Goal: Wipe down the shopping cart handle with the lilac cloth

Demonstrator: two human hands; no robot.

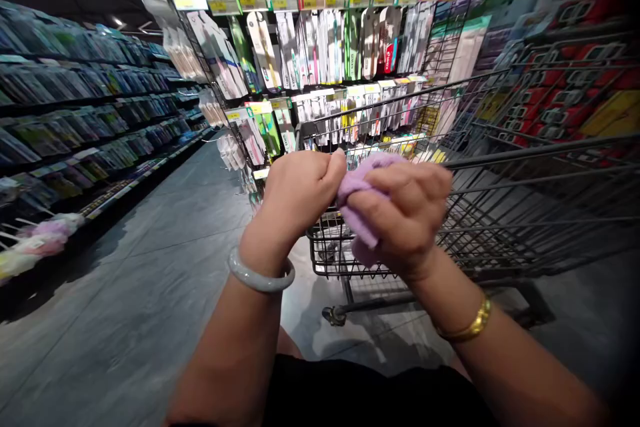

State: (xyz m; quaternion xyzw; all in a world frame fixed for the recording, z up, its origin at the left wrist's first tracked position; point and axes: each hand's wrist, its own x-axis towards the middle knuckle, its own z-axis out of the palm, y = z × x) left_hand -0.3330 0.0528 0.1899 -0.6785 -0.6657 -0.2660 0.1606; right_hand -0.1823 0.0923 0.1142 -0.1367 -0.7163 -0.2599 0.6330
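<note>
Both hands are bunched up together right in the middle of the view, chest-high. The left hand [300, 188] is curled almost into a fist, thumb and fingertips pinched down on the upper edge of a lilac cloth [357, 203]. The right hand [407, 217] is clamped around the rest of it, fingers folded over so most of the fabric is buried in the palm, with a bit poking out above and a little tail hanging below. The two hands are pretty much touching through the cloth.

The cloth itself looks soft and fuzzy, kind of microfiber-ish, pale purple, all scrunched up with no clear shape to it.

There's a smooth pale grey-green bangle [260, 273] on the left wrist, looks like stone or glass, and a thin shiny gold bracelet [467, 325] on the right.

Just beyond the hands sits a metal wire shopping cart [500, 213], dark grid mesh, wheels on a grey, polished-looking floor [125, 307]. Behind that, a peg rack [325, 47] packed with hanging carded packets and yellow price tags, and long shelves [75, 100] running down the left side of the aisle.
</note>
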